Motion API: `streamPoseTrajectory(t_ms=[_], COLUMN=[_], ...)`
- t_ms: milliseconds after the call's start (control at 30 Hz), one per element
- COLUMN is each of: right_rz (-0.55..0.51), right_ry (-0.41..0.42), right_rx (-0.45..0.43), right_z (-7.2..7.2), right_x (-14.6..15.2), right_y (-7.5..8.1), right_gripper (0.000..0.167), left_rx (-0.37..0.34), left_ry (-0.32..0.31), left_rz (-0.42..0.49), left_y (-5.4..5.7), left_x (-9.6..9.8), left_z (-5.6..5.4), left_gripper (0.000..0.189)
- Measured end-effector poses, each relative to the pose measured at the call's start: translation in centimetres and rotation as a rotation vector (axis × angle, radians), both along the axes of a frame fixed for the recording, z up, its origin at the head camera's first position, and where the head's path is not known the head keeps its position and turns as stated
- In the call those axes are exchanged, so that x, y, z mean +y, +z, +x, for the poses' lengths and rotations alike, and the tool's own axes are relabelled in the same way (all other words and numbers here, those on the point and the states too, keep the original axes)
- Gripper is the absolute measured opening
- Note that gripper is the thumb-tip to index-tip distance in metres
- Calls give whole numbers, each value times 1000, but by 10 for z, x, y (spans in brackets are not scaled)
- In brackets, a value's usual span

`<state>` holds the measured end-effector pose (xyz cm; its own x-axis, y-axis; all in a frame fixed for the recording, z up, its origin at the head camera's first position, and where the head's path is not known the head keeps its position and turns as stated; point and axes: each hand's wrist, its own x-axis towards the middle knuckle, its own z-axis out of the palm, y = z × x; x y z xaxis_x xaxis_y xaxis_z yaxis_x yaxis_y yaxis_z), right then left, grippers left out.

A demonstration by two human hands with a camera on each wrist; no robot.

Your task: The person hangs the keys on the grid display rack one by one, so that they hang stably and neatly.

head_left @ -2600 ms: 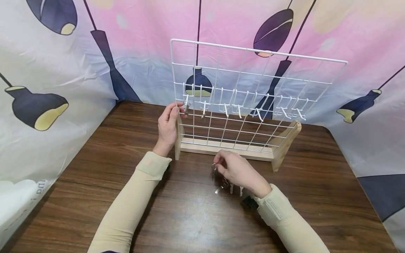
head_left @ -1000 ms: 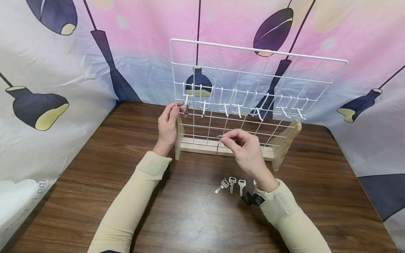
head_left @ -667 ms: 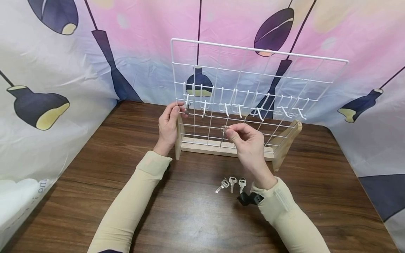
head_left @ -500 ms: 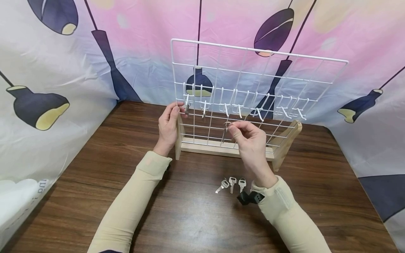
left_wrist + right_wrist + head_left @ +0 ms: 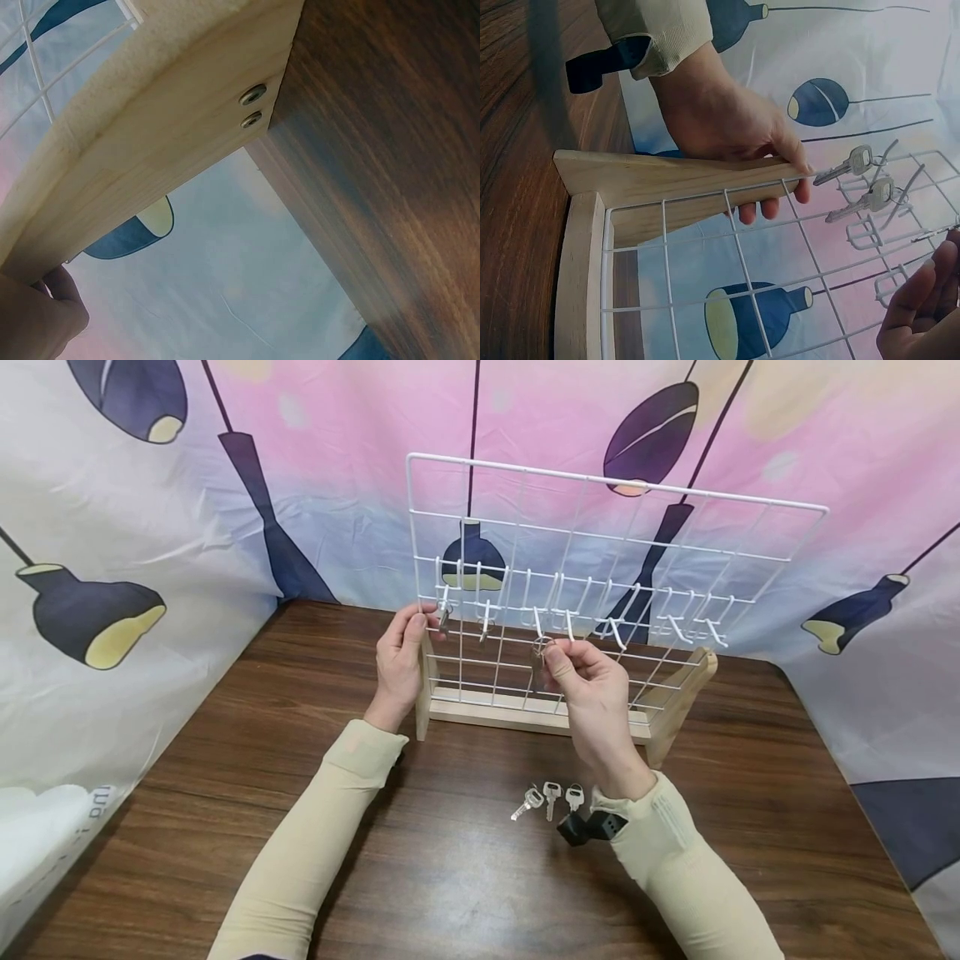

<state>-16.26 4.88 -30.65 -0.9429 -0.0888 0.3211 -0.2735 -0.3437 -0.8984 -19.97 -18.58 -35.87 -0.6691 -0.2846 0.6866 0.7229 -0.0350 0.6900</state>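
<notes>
My right hand (image 5: pixel 596 697) pinches a key ring between thumb and finger, and a metal key (image 5: pixel 537 672) hangs from it. That ring is just under the tip of the third hook (image 5: pixel 537 621) from the left; whether they touch I cannot tell. My left hand (image 5: pixel 400 656) grips the left wooden upright (image 5: pixel 142 142) of a white wire grid rack (image 5: pixel 618 483). Two keys hang on the two leftmost hooks, one key (image 5: pixel 847 166) nearest the left hand and another key (image 5: pixel 864 201) beside it.
Three keys (image 5: pixel 552 799) lie on the brown wooden table (image 5: pixel 450 868) in front of the rack, close to the right wrist's black camera strap (image 5: pixel 588 827). More white hooks (image 5: pixel 615 631) stick out to the right. A patterned cloth (image 5: pixel 330 468) hangs behind.
My right hand has risen from the keys on the table with one key, moving up to the third hook. My left hand has kept its hold on the rack's upright.
</notes>
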Motion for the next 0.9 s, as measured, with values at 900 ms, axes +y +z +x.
streamPoseTrajectory(t_ms=[900], right_rz=[-15], right_ry=[57], right_rx=[-83], right_z=[-5], right_x=[0], right_y=[-4], right_gripper=[11], left_rx=[-26], left_ry=[30], left_rz=[-40], left_y=[2], left_x=[1], left_z=[1], left_gripper=[25])
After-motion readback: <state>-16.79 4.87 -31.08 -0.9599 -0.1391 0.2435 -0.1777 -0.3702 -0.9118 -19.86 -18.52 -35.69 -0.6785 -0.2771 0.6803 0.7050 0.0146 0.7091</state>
